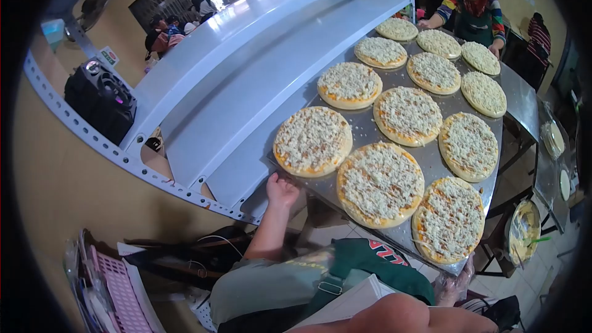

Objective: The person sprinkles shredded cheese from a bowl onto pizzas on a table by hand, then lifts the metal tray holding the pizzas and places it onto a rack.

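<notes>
A large flat metal tray (431,168) slants away from me, bearing several round pizzas (380,185) topped with crumbly white shreds over patches of orange sauce. At its near left corner, my left hand (282,191) is bare and curled up under the edge. My right hand (455,281), in a clear plastic glove, holds the near right corner; its fingers are partly hidden beneath the tray. Across from me, another person's hands (495,48) are at the far end of the same tray. The tray's left side lies close beside a white shelf rack.
The white metal shelf rack (265,49) rises on my left, with a black boxy device (102,100) at its end. A pink basket (117,290) stands low at left. To the right are a bowl with pale yellow contents (524,231) and a steel table (550,172).
</notes>
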Demonstrator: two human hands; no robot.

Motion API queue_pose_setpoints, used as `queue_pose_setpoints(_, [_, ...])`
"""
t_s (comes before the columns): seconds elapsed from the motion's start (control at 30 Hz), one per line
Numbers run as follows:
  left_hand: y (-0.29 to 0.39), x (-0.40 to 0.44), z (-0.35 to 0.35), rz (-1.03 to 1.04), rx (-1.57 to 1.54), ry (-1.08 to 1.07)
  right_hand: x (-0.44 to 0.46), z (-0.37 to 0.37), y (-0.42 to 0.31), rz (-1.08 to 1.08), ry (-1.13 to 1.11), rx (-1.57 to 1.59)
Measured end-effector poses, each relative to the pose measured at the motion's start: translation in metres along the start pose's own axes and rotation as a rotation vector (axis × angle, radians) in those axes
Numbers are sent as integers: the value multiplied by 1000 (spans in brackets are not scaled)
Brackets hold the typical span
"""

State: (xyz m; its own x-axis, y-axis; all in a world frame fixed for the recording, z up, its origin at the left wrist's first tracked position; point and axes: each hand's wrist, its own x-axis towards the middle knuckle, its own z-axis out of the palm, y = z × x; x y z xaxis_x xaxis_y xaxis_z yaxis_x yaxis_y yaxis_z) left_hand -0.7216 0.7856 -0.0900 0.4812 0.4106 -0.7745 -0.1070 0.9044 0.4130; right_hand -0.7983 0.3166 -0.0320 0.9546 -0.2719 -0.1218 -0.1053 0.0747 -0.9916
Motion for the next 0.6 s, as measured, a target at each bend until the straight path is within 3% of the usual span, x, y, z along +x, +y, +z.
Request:
queue_pose_setpoints(0.03, [-11,-18,9,-34,-5,-24,4,10,-17,8,4,0])
queue_pose_setpoints(0.1, [-41,-43,7,-56,38,-54,9,17,-51,258,-24,3])
queue_pose_setpoints(0.13, [-61,-52,2,-94,35,-86,9,-3,-40,229,-89,-103])
queue_pose_setpoints(0.17, [-80,-67,1,-136,37,-108,17,-9,-44,370,-159,268])
queue_pose_setpoints(0.23, [-121,-111,13,-185,42,-125,28,-37,-33,667,-148,615])
queue_pose_setpoints(0.27, [-141,-121,9,-203,56,-205,23,-45,-5,624,-130,653])
queue_pose_setpoints(0.33, [-174,-144,8,-230,76,-197,31,-61,15,835,-127,674])
queue_pose_setpoints(0.4, [-201,-155,-3,-212,90,-236,38,-93,60,893,-802,1336])
queue_pose_setpoints(0.47, [-220,-159,-6,-250,126,-333,50,-41,-26,950,-456,933])
queue_pose_setpoints(0.5, [-211,-149,-13,-279,146,-449,43,-17,-25,951,-484,892])
queue_pose_setpoints(0.6, [-214,-164,-8,-294,202,-456,41,8,14,965,-645,776])
